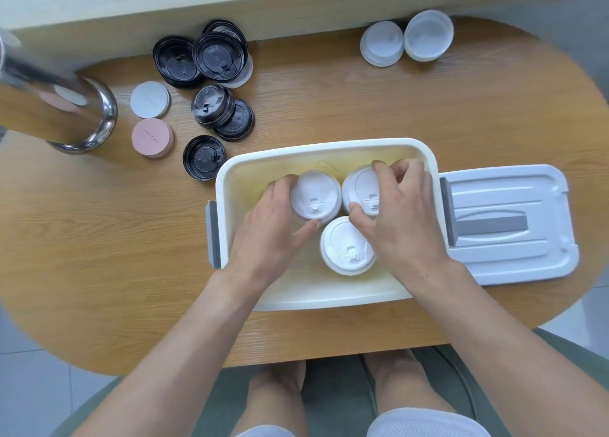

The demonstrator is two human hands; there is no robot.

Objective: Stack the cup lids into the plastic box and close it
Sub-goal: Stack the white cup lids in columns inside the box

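We see the plastic box (324,288) sitting open on the wooden table (362,107), a white rectangular tub with rounded corners, a pale yellowish inside and grey latches on its short sides. Three stacks of white cup lids stand inside it, each lid round with a raised rim and a small square sip tab. Our left hand (273,225) curls round the left stack (314,196), fingers on its far edge and thumb against its near edge. Our right hand (398,212) grips the right stack (362,186) from above, fingertips on its far rim and thumb at its near side. The third stack (346,245) stands untouched just in front of the other two, between both hands.

The box cover (507,225), white with a grey handle strip, lies flat on the table touching the box's right side. More lids wait outside: glossy black lids (211,84) clustered at the far left, two flat white lids (405,39) at the far right edge, one white disc (150,99) and one pink disc (152,137) beside a shiny metal cylinder (66,107).
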